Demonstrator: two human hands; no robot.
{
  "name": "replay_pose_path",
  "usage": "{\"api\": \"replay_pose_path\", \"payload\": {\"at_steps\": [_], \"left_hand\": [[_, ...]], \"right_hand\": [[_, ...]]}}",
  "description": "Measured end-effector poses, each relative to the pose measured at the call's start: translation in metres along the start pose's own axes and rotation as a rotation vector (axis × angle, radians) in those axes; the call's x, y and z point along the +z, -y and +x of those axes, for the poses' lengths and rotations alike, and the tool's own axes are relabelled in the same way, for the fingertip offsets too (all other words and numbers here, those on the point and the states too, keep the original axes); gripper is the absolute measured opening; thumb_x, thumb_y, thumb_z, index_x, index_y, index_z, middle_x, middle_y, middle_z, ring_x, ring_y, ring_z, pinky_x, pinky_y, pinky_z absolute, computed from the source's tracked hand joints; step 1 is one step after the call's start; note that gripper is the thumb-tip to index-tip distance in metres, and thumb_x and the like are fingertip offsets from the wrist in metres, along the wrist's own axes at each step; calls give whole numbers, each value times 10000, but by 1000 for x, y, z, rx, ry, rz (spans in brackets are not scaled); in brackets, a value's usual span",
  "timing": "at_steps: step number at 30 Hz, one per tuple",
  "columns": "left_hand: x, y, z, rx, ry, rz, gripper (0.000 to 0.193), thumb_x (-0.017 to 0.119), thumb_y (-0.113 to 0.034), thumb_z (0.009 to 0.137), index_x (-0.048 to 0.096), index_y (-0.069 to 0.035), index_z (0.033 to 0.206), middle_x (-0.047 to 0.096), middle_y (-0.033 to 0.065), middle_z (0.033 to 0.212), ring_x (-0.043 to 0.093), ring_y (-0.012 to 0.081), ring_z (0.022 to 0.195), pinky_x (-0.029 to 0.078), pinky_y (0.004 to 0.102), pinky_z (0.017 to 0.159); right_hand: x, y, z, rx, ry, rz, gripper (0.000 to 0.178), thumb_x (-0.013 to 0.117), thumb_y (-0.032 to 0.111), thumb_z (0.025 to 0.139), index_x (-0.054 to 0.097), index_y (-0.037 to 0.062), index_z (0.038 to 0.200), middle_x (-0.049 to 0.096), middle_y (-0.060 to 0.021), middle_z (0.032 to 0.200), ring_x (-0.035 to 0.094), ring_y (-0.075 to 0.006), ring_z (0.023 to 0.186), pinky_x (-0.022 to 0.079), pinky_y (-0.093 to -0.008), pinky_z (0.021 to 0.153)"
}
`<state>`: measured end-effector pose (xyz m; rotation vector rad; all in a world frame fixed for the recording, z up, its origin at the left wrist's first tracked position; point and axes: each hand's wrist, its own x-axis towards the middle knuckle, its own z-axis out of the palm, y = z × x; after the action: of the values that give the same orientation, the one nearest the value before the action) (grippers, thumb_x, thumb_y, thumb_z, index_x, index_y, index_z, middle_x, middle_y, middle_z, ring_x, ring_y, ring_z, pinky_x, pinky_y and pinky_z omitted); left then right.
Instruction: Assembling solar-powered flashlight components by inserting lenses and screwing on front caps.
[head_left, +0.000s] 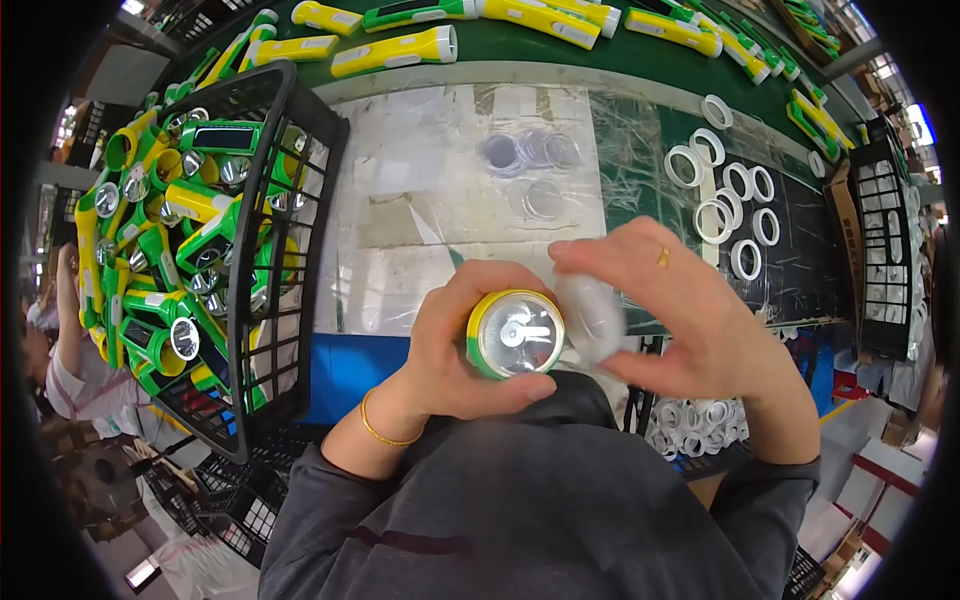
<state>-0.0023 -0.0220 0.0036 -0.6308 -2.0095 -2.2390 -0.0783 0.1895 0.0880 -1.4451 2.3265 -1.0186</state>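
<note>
My left hand (455, 335) is wrapped round a yellow and green flashlight (518, 333), its shiny reflector end turned up toward me. Just to its right, my right hand (690, 310) pinches a white ring (592, 318) between thumb and fingers. The ring is blurred and stands on edge, apart from or barely beside the flashlight's rim; which of the two I cannot tell. On the bench ahead lie clear round lenses (503, 154), some stacked and some spread out. Several more white rings (714, 221) lie scattered at the right of the bench.
A black basket (262, 250) heaped with flashlights without rings stands at the left. Yellow and green flashlights (395, 52) lie along the green belt at the back. Another black crate (884, 240) stands at the right edge. Below the bench, a container holds many white rings (695, 425).
</note>
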Motion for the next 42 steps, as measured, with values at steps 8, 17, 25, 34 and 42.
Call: {"api": "replay_pose_path", "payload": {"at_steps": [8,17,25,34,42], "left_hand": [[4,5,-5,19,-9,81,734,849,-303,630,443,-15,1169,610,98,965,618,185,842,485,289,749],[-7,-5,7,10,153,204,800,892,-363,572,464,-29,1160,627,91,997,647,234,902,501,327,770],[25,2,23,44,-243,559,491,827,-247,645,538,-58,994,631,91,750,656,292,688,507,348,577],[20,-19,42,-71,96,362,449,820,-179,602,567,-26,940,655,152,754,661,322,719,517,372,634],[32,3,98,-340,-5,1000,368,759,-176,633,636,-11,937,660,171,794,658,300,733,518,376,672]], "right_hand": [[3,12,2,-71,-69,131,554,779,100,632,610,42,1157,589,-142,1159,562,-310,1035,471,-381,869],[0,25,28,-256,153,-70,505,729,81,622,632,65,1117,561,-133,1125,564,-302,958,515,-366,731],[5,14,27,-1,113,-490,615,692,494,730,584,-1,1078,611,-124,945,597,-281,773,509,-326,652],[9,2,13,-322,-187,-640,803,365,712,846,603,-34,1021,590,-147,752,591,-268,583,476,-310,487],[11,-31,42,249,-55,-970,609,319,523,956,640,6,958,613,-142,774,594,-317,613,510,-355,589]]}}
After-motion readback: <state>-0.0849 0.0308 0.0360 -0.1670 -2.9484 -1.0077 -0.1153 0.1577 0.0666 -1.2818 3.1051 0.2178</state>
